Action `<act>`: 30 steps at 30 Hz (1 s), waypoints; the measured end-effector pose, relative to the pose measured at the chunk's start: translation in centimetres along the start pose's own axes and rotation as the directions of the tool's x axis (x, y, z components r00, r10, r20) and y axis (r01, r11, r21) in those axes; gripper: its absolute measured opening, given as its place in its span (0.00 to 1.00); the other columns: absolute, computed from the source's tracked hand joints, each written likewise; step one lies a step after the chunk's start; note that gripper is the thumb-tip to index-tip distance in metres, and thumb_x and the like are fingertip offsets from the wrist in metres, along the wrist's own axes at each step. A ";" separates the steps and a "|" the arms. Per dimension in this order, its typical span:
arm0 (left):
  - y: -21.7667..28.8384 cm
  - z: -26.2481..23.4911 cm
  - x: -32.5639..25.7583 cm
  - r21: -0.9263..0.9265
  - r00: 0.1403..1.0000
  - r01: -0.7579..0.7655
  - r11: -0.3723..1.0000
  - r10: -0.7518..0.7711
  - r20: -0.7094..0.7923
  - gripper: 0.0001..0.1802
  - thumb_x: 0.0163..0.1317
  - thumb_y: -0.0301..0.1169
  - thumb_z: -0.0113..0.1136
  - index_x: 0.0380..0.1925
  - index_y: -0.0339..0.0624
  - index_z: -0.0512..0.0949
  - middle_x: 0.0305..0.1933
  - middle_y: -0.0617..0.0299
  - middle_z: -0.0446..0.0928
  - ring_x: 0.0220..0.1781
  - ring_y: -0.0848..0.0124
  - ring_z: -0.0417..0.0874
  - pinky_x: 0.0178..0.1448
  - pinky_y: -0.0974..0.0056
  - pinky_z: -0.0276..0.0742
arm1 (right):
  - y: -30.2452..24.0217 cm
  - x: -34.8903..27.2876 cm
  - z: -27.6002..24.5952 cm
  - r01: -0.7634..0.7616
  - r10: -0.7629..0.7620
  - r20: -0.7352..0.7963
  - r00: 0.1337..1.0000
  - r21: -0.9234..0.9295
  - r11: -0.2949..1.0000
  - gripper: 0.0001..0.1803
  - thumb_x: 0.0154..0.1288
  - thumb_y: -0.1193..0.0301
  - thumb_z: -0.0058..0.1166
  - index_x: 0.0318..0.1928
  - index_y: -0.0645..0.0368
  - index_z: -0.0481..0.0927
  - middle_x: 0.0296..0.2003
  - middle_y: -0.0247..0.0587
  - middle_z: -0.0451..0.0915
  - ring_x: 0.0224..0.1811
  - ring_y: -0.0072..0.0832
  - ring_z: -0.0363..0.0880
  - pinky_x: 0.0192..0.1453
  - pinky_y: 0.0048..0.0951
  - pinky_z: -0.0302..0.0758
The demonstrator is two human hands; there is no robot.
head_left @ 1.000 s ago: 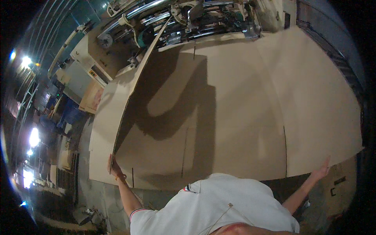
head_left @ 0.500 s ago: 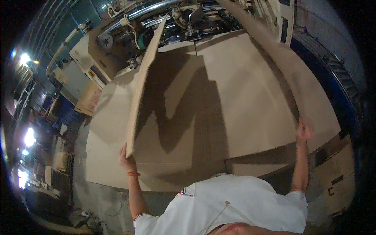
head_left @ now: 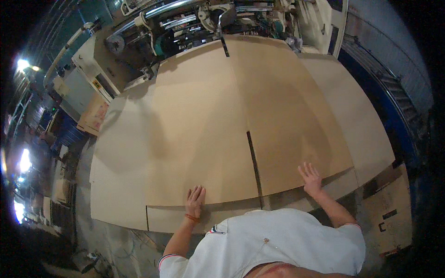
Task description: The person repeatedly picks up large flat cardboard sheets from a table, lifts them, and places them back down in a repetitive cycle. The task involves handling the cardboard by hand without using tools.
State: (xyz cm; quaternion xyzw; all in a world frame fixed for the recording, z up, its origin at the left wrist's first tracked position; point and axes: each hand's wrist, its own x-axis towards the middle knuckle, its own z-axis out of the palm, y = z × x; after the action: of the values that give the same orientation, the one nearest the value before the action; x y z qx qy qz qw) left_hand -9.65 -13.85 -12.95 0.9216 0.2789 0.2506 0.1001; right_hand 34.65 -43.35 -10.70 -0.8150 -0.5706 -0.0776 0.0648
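Head view: two cardboard panels [head_left: 199, 129] were laid side by side on one wider sheet [head_left: 118, 180], inside its near edge; left hand [head_left: 195, 200] and right hand [head_left: 311, 180] were placed on them, fingers straightened, nothing gripped.

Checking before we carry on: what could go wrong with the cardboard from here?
The upper cardboard sheet might slide on the lower cardboard sheet: the left hand and right hand appear to rest on it without gripping. Its far edge lies near the roller machine and could snag if pushed. The sheet could also bend or tear along its near slot under uneven pressure.
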 end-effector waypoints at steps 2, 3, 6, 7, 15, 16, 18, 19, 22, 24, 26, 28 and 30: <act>-0.5 0.4 -0.4 0.004 0.999 0.017 1.000 -0.017 0.050 0.22 0.69 0.35 0.38 0.58 0.50 0.75 0.66 0.57 0.69 0.69 0.58 0.67 0.73 0.49 0.54 | -0.6 -0.1 1.5 0.016 -0.013 0.080 0.997 -0.044 0.999 0.44 0.46 0.77 0.61 0.68 0.50 0.63 0.67 0.53 0.62 0.68 0.53 0.61 0.67 0.49 0.63; -0.7 0.5 -0.5 0.001 0.999 0.006 1.000 -0.006 0.044 0.22 0.68 0.35 0.40 0.58 0.50 0.75 0.65 0.58 0.70 0.69 0.58 0.67 0.73 0.49 0.55 | -0.6 -0.1 2.0 0.039 -0.037 0.056 0.998 -0.036 0.999 0.45 0.46 0.77 0.62 0.68 0.50 0.63 0.67 0.54 0.61 0.68 0.54 0.60 0.66 0.50 0.63; -1.0 0.6 -0.5 0.043 0.999 -0.014 0.999 0.012 0.035 0.22 0.64 0.35 0.44 0.58 0.52 0.75 0.64 0.60 0.71 0.67 0.59 0.69 0.72 0.49 0.58 | -0.5 -0.2 2.7 0.045 -0.042 0.076 0.996 -0.038 0.998 0.44 0.47 0.76 0.62 0.68 0.50 0.62 0.68 0.56 0.60 0.69 0.55 0.59 0.67 0.51 0.62; -1.0 0.7 -0.3 0.084 0.999 -0.014 0.996 0.011 0.036 0.22 0.63 0.35 0.46 0.57 0.53 0.76 0.63 0.60 0.72 0.66 0.59 0.70 0.71 0.49 0.58 | -0.6 -0.2 2.8 0.030 -0.026 0.110 0.994 -0.042 0.999 0.44 0.48 0.76 0.61 0.69 0.50 0.62 0.68 0.56 0.59 0.69 0.56 0.58 0.67 0.51 0.62; -0.2 -2.1 3.4 0.235 0.994 -0.038 0.971 0.060 -0.086 0.22 0.56 0.30 0.59 0.53 0.60 0.78 0.58 0.68 0.75 0.62 0.65 0.74 0.68 0.46 0.62 | -0.4 2.2 -0.9 0.079 -0.091 -0.159 0.983 -0.081 0.994 0.24 0.58 0.71 0.56 0.57 0.51 0.76 0.61 0.43 0.72 0.65 0.40 0.68 0.65 0.55 0.63; -0.1 -3.1 4.4 0.222 0.995 -0.035 0.975 0.054 -0.081 0.22 0.56 0.30 0.59 0.53 0.60 0.78 0.59 0.68 0.75 0.62 0.65 0.74 0.68 0.46 0.61 | 0.0 3.3 -2.0 0.112 -0.121 -0.178 0.977 -0.060 0.992 0.21 0.59 0.71 0.55 0.55 0.52 0.78 0.60 0.41 0.74 0.64 0.38 0.70 0.64 0.55 0.63; -0.3 -5.7 6.7 0.228 0.996 -0.049 0.972 0.066 -0.065 0.23 0.56 0.29 0.59 0.53 0.60 0.77 0.60 0.69 0.74 0.63 0.65 0.73 0.69 0.45 0.61 | 0.3 5.4 -4.6 0.238 -0.242 -0.288 0.926 -0.052 0.970 0.18 0.59 0.71 0.54 0.52 0.53 0.80 0.57 0.42 0.77 0.61 0.38 0.73 0.63 0.53 0.66; -0.6 -7.2 8.1 0.247 0.995 -0.066 0.967 0.082 -0.052 0.24 0.55 0.29 0.59 0.54 0.60 0.77 0.60 0.69 0.74 0.63 0.66 0.73 0.69 0.45 0.60 | 0.3 6.7 -6.0 0.301 -0.297 -0.362 0.883 -0.048 0.952 0.17 0.60 0.72 0.54 0.50 0.54 0.81 0.55 0.42 0.78 0.59 0.38 0.75 0.62 0.52 0.67; -2.2 -10.8 13.0 0.349 0.996 -0.082 0.933 0.085 0.009 0.28 0.53 0.26 0.59 0.56 0.60 0.75 0.62 0.69 0.73 0.65 0.66 0.72 0.70 0.46 0.59 | 0.0 11.4 -9.3 0.344 -0.322 -0.378 0.868 -0.010 0.939 0.15 0.60 0.73 0.52 0.48 0.56 0.82 0.51 0.42 0.81 0.55 0.39 0.78 0.60 0.49 0.69; -3.7 -12.0 17.2 0.375 0.995 -0.092 0.922 0.094 0.013 0.31 0.51 0.24 0.59 0.58 0.59 0.74 0.63 0.69 0.72 0.66 0.66 0.71 0.71 0.46 0.59 | 0.9 15.9 -10.8 0.382 -0.385 -0.417 0.824 -0.093 0.919 0.15 0.60 0.73 0.51 0.47 0.56 0.82 0.51 0.41 0.81 0.54 0.39 0.79 0.60 0.47 0.70; -4.8 -11.8 20.9 0.344 0.992 -0.104 0.933 0.123 -0.035 0.33 0.49 0.22 0.59 0.59 0.59 0.73 0.64 0.69 0.72 0.66 0.66 0.70 0.71 0.47 0.59 | 2.1 19.9 -11.0 0.356 -0.379 -0.439 0.815 -0.137 0.924 0.14 0.60 0.73 0.50 0.46 0.55 0.82 0.50 0.40 0.81 0.54 0.37 0.79 0.59 0.47 0.71; -5.8 -10.4 23.4 0.315 0.994 -0.077 0.946 0.097 -0.049 0.34 0.48 0.22 0.60 0.60 0.58 0.73 0.64 0.68 0.71 0.67 0.65 0.70 0.71 0.47 0.59 | 3.9 22.1 -10.3 0.294 -0.344 -0.503 0.793 -0.177 0.939 0.14 0.61 0.71 0.50 0.47 0.54 0.82 0.51 0.39 0.81 0.57 0.38 0.77 0.62 0.50 0.68; -6.6 -9.0 24.1 0.294 0.997 -0.047 0.955 0.063 -0.046 0.35 0.48 0.22 0.60 0.60 0.58 0.73 0.64 0.66 0.71 0.67 0.63 0.70 0.70 0.46 0.60 | 5.1 22.5 -8.3 0.230 -0.323 -0.543 0.775 -0.234 0.945 0.15 0.62 0.69 0.51 0.50 0.53 0.80 0.55 0.38 0.78 0.61 0.39 0.72 0.65 0.53 0.63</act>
State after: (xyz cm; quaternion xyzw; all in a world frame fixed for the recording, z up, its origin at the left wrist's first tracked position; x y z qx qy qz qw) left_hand -0.03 5.54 2.37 0.9265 0.2898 0.2343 -0.0519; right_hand 46.58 -26.03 1.81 -0.6626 -0.6303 -0.3721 0.1586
